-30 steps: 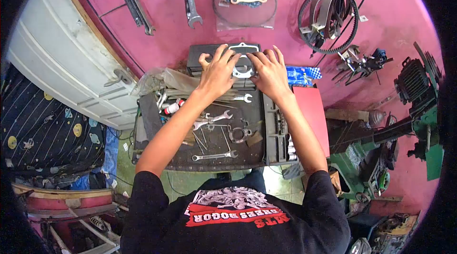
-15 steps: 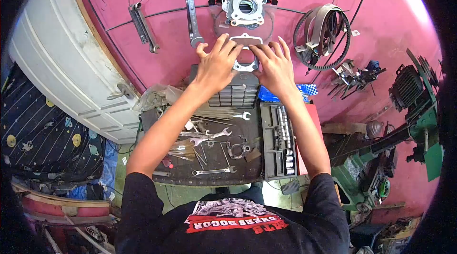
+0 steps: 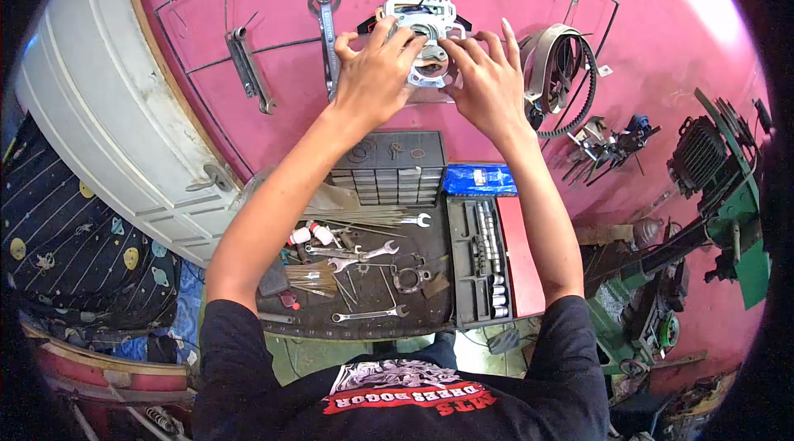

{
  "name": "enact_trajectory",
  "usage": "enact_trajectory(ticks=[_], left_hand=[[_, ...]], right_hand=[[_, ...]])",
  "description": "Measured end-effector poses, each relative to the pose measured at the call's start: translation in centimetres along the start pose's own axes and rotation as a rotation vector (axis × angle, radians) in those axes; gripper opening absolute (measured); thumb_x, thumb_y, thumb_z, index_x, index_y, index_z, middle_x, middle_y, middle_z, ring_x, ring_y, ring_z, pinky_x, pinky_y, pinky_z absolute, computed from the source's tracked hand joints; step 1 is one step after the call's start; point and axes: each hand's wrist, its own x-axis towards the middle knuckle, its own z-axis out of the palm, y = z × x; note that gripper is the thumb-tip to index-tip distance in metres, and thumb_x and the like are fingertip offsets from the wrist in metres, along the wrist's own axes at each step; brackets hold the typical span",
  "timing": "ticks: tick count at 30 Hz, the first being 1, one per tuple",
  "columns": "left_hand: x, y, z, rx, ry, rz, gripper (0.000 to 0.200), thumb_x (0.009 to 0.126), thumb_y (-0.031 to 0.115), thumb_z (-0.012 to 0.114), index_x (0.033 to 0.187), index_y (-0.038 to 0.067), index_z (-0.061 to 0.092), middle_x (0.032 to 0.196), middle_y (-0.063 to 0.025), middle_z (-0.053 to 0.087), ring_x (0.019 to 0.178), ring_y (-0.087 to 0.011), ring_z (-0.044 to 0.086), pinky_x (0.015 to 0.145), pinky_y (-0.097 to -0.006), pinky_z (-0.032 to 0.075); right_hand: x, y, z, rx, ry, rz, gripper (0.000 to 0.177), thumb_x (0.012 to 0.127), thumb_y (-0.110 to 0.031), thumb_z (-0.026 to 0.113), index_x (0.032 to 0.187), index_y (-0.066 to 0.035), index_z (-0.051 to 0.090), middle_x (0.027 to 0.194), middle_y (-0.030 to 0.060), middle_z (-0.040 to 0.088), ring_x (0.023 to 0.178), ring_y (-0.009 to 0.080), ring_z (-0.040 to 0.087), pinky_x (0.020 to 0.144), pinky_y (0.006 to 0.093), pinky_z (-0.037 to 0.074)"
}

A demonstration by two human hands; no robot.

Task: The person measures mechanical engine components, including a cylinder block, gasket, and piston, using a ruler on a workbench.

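Up at the pink wall, both hands hold a thin metal engine gasket [image 3: 423, 81] with a large round opening. My left hand [image 3: 372, 73] pinches its left side, fingertips at the upper edge. On the opposite side, my right hand [image 3: 486, 81] grips it with thumb and bent fingers, the index finger near the opening. Directly behind and above hangs a bundle of gaskets [image 3: 441, 9] on a wire hook, overlapped by the held one in this view. A large combination wrench [image 3: 326, 32] hangs just left of my left hand.
Belts [image 3: 542, 69] hang at right, more wrenches [image 3: 246, 61] at left. Below are a small drawer cabinet [image 3: 389, 162], a socket case [image 3: 465, 292] with red lid, and a dark bench [image 3: 380, 327] with wrenches and rods. A green machine [image 3: 736, 218] stands far right.
Both hands have moved up with the gasket, from below the hanging bundle to overlapping it. The view has shifted, showing more of the drawer cabinet.
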Motion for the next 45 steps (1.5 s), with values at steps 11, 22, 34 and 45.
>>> enact_trajectory(ticks=[11, 22, 34, 45], left_hand=[[4.1, -1.8, -0.7, 0.068, 0.114, 0.027, 0.059, 0.075, 0.017, 0.079, 0.132, 0.016, 0.065, 0.129, 0.0004, 0.06, 0.142, -0.022, 0.043, 0.098, -0.0582, 0.028], [5.1, -2.6, 0.2, 0.097, 0.087, 0.051, 0.059, 0.073, 0.012, 0.077, 0.131, 0.013, 0.065, 0.128, -0.0005, 0.059, 0.141, -0.024, 0.045, 0.096, -0.0586, 0.029], [5.6, -3.0, 0.5, 0.089, 0.091, 0.049, 0.062, 0.07, 0.014, 0.078, 0.131, 0.014, 0.065, 0.129, -0.0011, 0.059, 0.14, -0.0239, 0.045, 0.097, -0.0603, 0.03], [4.9, -3.3, 1.8, 0.109, 0.054, 0.041, 0.064, 0.071, 0.016, 0.081, 0.133, 0.015, 0.065, 0.131, -0.001, 0.059, 0.139, -0.0226, 0.046, 0.098, -0.061, 0.031]], right_hand=[[4.0, 2.1, -0.2, -0.14, 0.075, -0.029, 0.069, 0.067, -0.022, 0.087, 0.132, -0.019, 0.065, 0.118, 0.001, 0.07, 0.123, 0.0264, 0.058, 0.127, 0.0529, 0.018], [4.5, 2.8, 0.9, -0.092, 0.109, -0.034, 0.071, 0.064, -0.018, 0.088, 0.131, -0.017, 0.066, 0.115, 0.0023, 0.071, 0.119, 0.026, 0.06, 0.126, 0.0524, 0.021], [4.9, 3.2, 1.4, -0.11, 0.092, -0.016, 0.067, 0.066, -0.021, 0.086, 0.13, -0.019, 0.067, 0.115, 0.0007, 0.071, 0.117, 0.0243, 0.06, 0.126, 0.0506, 0.022], [4.4, 3.2, 2.9, -0.087, 0.071, -0.031, 0.066, 0.066, -0.021, 0.086, 0.13, -0.016, 0.067, 0.115, 0.0021, 0.071, 0.117, 0.0255, 0.061, 0.125, 0.0505, 0.024]])
